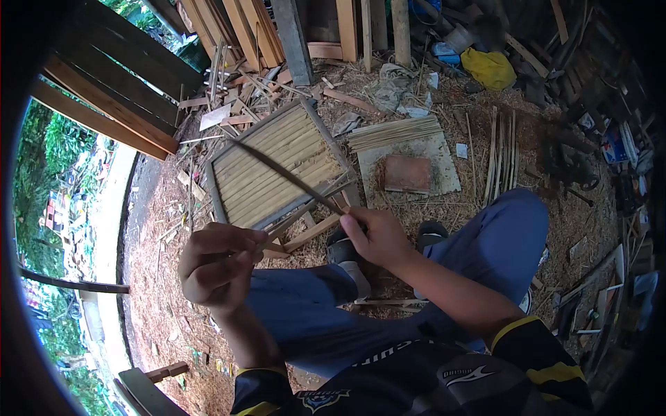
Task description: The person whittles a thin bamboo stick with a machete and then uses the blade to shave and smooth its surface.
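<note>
My right hand (378, 236) is closed around the near end of a long, dark, narrow blade (284, 173), its thumb along the side. The blade points up and to the left, crossing over a wooden-framed panel of bamboo slats (277, 163) that leans at a slant in front of my feet. Lower left, my left hand (220, 267) is raised with thumb and fingers pinched together near the panel's lower edge; I cannot tell what is between them. Beneath the panel, pale wooden legs (312, 232) show close to my shoes.
Beyond my right knee, a reddish block (408, 173) lies on a pale board (444, 163), with a bundle of thin strips (395, 132) along its far edge. Longer sticks (501, 152) lie to the right. Shavings cover the floor; a yellow cloth (489, 68) and leaning planks (260, 31) are farther back.
</note>
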Motion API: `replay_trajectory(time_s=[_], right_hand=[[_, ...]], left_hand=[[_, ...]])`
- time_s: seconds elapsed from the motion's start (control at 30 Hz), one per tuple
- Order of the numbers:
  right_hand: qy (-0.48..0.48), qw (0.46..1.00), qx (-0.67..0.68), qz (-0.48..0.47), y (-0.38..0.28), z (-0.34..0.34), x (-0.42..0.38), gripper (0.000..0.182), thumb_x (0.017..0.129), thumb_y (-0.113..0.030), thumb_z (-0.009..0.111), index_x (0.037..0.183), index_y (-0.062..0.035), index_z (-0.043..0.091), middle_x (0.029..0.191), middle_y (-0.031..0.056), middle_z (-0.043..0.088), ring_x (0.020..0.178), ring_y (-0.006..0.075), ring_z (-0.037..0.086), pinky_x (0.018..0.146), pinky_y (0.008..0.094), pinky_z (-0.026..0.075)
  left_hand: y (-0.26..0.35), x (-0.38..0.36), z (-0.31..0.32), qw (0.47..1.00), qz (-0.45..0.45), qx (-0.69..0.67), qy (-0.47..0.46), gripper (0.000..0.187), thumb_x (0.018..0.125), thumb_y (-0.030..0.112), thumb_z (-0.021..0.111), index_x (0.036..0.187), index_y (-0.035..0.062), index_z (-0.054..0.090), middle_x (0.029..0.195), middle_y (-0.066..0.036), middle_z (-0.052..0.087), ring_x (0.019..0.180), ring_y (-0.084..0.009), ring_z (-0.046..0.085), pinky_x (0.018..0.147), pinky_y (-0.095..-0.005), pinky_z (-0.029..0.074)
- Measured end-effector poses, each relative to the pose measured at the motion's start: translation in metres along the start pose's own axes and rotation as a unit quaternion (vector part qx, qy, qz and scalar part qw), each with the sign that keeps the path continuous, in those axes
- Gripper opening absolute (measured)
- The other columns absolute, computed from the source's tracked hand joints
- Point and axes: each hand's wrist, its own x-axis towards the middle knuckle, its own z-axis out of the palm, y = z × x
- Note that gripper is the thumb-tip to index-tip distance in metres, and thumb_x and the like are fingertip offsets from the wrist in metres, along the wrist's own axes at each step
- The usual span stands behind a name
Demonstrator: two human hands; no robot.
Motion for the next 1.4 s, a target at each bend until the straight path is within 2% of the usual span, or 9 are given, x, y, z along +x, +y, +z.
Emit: replay_trajectory(time_s=[0.13,0.33,0.43,0.53,0.73,0.93,1.13,1.23,1.4], right_hand=[[-0.005,0.992,-0.04,0.117,0.039,0.01,0.01,0.048,0.104,-0.043,0.055,0.083,-0.0035,0.072,0.064,0.0202,0.062,0.061,0.0409,0.065,0.057,0.0477,0.049],[0.006,1.0,0.006,0.001,-0.01,-0.001,0.002,0.045,0.107,-0.036,0.054,0.081,0.0,0.063,0.061,0.0193,0.056,0.054,0.0366,0.057,0.055,0.0445,0.043],[0.012,1.0,-0.021,-0.004,0.01,0.003,0.002,0.045,0.106,-0.036,0.054,0.082,0.0001,0.064,0.062,0.0195,0.056,0.055,0.0366,0.058,0.055,0.0443,0.043],[-0.001,0.994,-0.044,0.105,0.034,0.005,0.011,0.044,0.106,-0.038,0.053,0.085,-0.0011,0.067,0.063,0.0197,0.058,0.059,0.0371,0.062,0.057,0.0445,0.045],[-0.009,0.999,-0.025,0.023,0.007,-0.002,0.004,0.052,0.107,-0.045,0.051,0.091,-0.0013,0.073,0.065,0.0205,0.06,0.062,0.0393,0.063,0.061,0.0459,0.047],[-0.038,0.986,-0.11,0.123,0.041,0.001,0.017,0.047,0.106,-0.042,0.053,0.091,-0.0038,0.074,0.066,0.0176,0.063,0.061,0.0367,0.064,0.059,0.0441,0.047],[0.01,0.998,-0.055,0.043,0.021,0.0,0.004,0.057,0.105,-0.05,0.05,0.088,-0.0014,0.074,0.074,0.0244,0.067,0.072,0.0448,0.067,0.067,0.0518,0.052],[-0.023,0.981,-0.086,0.17,0.055,0.003,0.012,0.054,0.105,-0.048,0.051,0.089,-0.0015,0.074,0.074,0.0241,0.067,0.073,0.045,0.067,0.066,0.0509,0.052],[-0.007,0.994,-0.049,0.093,0.033,0.001,0.005,0.053,0.105,-0.049,0.051,0.089,-0.0023,0.072,0.068,0.021,0.063,0.067,0.0416,0.065,0.061,0.0487,0.048]], left_hand=[[0.001,0.003,-0.001,1.0,0.005,-0.008,-0.016,0.02,0.081,-0.014,0.07,0.091,0.0009,0.061,0.086,-0.016,0.061,0.075,-0.0272,0.07,0.062,-0.0356,0.065],[-0.003,-0.001,-0.001,1.0,0.006,-0.006,0.0,0.02,0.082,-0.013,0.069,0.095,0.0016,0.063,0.088,-0.018,0.065,0.075,-0.0271,0.07,0.06,-0.0328,0.061],[-0.003,0.0,-0.002,1.0,0.008,0.008,-0.004,0.02,0.084,-0.012,0.069,0.097,0.0024,0.063,0.089,-0.02,0.068,0.074,-0.0264,0.07,0.058,-0.031,0.058],[-0.005,0.0,-0.003,1.0,0.009,0.003,-0.013,0.018,0.086,-0.01,0.068,0.098,0.0029,0.063,0.088,-0.021,0.069,0.072,-0.0256,0.07,0.057,-0.0308,0.056],[-0.007,0.0,-0.006,1.0,0.002,-0.006,-0.011,0.015,0.088,-0.009,0.068,0.096,0.003,0.063,0.086,-0.018,0.07,0.069,-0.0242,0.069,0.06,-0.0325,0.058],[-0.009,-0.001,-0.012,1.0,0.001,-0.012,-0.025,0.014,0.089,-0.006,0.07,0.096,0.0038,0.063,0.086,-0.018,0.07,0.071,-0.0243,0.07,0.06,-0.0321,0.058],[-0.012,-0.003,-0.014,0.999,-0.003,-0.027,-0.019,0.011,0.091,-0.004,0.069,0.095,0.0036,0.063,0.086,-0.018,0.07,0.07,-0.0236,0.069,0.058,-0.0302,0.057],[-0.011,0.0,-0.013,0.999,0.0,-0.024,-0.024,0.011,0.091,-0.005,0.068,0.095,0.0036,0.062,0.086,-0.018,0.07,0.07,-0.0231,0.068,0.058,-0.0298,0.057],[-0.014,0.002,-0.015,0.999,0.005,-0.04,-0.03,0.01,0.091,-0.004,0.067,0.097,0.0031,0.063,0.085,-0.017,0.069,0.071,-0.0251,0.069,0.058,-0.0318,0.059]])
